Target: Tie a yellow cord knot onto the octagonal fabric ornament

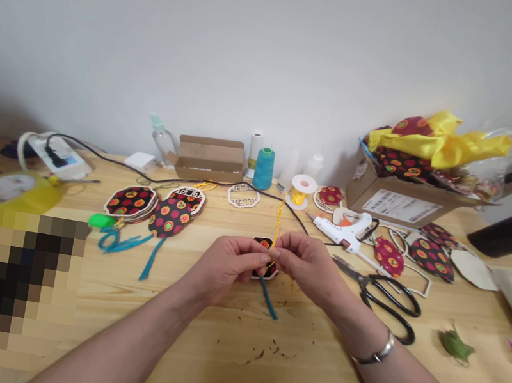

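Both my hands meet over the middle of the wooden table (223,335). My left hand (225,265) pinches a small fabric-covered ornament (263,244), black with red and orange circles. My right hand (306,265) pinches a yellow braided cord (277,221) that rises from the ornament. A teal ribbon (268,299) hangs below the ornament toward me. A metal bracelet sits on my right wrist.
Black scissors (385,294) and a white glue gun (344,229) lie right of my hands. Finished ornaments (154,204) with teal ribbons lie to the left. Thread spools (264,168), a small cardboard box (210,157), and a larger fabric-filled box (400,198) stand along the back.
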The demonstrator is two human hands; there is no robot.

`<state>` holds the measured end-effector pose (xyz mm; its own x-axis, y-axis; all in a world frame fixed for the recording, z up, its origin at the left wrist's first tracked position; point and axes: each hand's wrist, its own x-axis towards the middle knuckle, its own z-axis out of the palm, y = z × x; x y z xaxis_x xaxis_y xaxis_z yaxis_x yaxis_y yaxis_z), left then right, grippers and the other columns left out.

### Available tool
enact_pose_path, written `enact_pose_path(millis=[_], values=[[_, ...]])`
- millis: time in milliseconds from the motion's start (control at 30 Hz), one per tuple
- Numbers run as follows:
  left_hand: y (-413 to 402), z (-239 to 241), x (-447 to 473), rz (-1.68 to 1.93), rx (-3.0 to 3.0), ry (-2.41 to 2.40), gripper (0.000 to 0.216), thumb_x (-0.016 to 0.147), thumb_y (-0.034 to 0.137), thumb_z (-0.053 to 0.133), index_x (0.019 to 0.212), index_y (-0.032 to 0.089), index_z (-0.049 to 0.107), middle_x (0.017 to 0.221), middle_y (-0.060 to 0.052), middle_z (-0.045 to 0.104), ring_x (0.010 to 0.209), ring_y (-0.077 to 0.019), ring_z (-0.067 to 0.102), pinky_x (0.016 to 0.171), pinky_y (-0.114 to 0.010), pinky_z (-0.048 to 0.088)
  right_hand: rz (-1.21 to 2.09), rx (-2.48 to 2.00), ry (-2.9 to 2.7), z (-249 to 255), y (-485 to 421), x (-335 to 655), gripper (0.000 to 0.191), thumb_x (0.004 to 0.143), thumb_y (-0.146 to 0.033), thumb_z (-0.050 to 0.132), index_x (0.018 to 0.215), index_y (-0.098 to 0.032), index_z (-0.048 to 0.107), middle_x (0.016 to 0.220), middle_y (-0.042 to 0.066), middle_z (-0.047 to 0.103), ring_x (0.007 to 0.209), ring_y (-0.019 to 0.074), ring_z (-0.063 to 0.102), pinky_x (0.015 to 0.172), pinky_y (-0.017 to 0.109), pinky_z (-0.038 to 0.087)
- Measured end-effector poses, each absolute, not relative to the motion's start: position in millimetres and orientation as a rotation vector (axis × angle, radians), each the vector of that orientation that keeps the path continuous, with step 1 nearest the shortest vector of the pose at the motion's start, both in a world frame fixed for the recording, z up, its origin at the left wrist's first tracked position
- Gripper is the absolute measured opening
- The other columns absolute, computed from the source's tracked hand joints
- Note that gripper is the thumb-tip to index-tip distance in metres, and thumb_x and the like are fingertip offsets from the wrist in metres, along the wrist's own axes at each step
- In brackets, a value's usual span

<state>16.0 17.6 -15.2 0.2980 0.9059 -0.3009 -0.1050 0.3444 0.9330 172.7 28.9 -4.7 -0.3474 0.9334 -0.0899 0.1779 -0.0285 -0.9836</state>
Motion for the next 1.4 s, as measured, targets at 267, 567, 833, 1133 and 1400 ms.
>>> enact_pose_path(millis=[267, 567, 833, 1133, 1400], values=[[20.4, -14.2, 16.1, 0.962, 1.006, 1.127, 0.017, 0.066, 0.03, 0.064, 0.063, 0.013, 0.065, 0.054, 0.001, 0.057, 0.042, -0.0046, 0.035, 0.041, -0.019, 0.022, 0.981, -1.247, -1.858, -7.9, 28.3, 175.8, 0.022, 0.085, -0.029, 0.042, 0.074, -0.018, 0.058, 0.067, 0.001, 0.059, 0.062, 0.0118, 0.05, 0.058, 0.024, 0.037], [20.6, -14.3, 18.2, 1.043, 0.874, 1.147, 0.015, 0.066, 0.027, 0.065, 0.068, 0.012, 0.065, 0.054, 0.001, 0.06, 0.04, -0.0031, 0.035, 0.039, -0.018, 0.022, 0.477, -1.323, -2.118, -6.6, 12.4, 172.6, 0.023, 0.087, -0.032, 0.042, 0.071, -0.018, 0.053, 0.063, 0.002, 0.057, 0.056, 0.0117, 0.046, 0.053, 0.025, 0.03], [20.1, -17.6, 15.7, 1.046, 0.695, 1.033, 0.012, 0.066, 0.023, 0.066, 0.072, 0.013, 0.065, 0.059, 0.0, 0.063, 0.038, -0.0013, 0.035, 0.039, -0.015, 0.026, -0.163, -0.933, -2.588, -21.5, -1.4, 161.9, 0.018, 0.084, -0.01, 0.038, 0.079, -0.015, 0.054, 0.07, 0.005, 0.055, 0.061, 0.0162, 0.045, 0.053, 0.029, 0.03], [21.3, -16.3, 16.0, 1.089, 0.584, 0.983, 0.011, 0.062, 0.02, 0.068, 0.07, 0.013, 0.064, 0.055, 0.002, 0.058, 0.047, -0.0055, 0.05, 0.045, -0.016, 0.037, 0.241, -0.824, -2.212, -11.4, 5.4, 166.9, 0.014, 0.082, -0.022, 0.047, 0.078, -0.015, 0.057, 0.078, 0.006, 0.055, 0.073, 0.016, 0.049, 0.064, 0.03, 0.041], [17.5, -20.9, 19.2, 0.983, 0.778, 1.006, 0.012, 0.067, 0.024, 0.065, 0.073, 0.013, 0.066, 0.056, 0.002, 0.057, 0.05, -0.006, 0.049, 0.049, -0.018, 0.035, 1.525, -1.093, -1.324, -13.7, 25.7, 165.4, 0.025, 0.077, -0.038, 0.053, 0.083, -0.015, 0.053, 0.068, 0.002, 0.057, 0.062, 0.0138, 0.055, 0.061, 0.03, 0.046]])
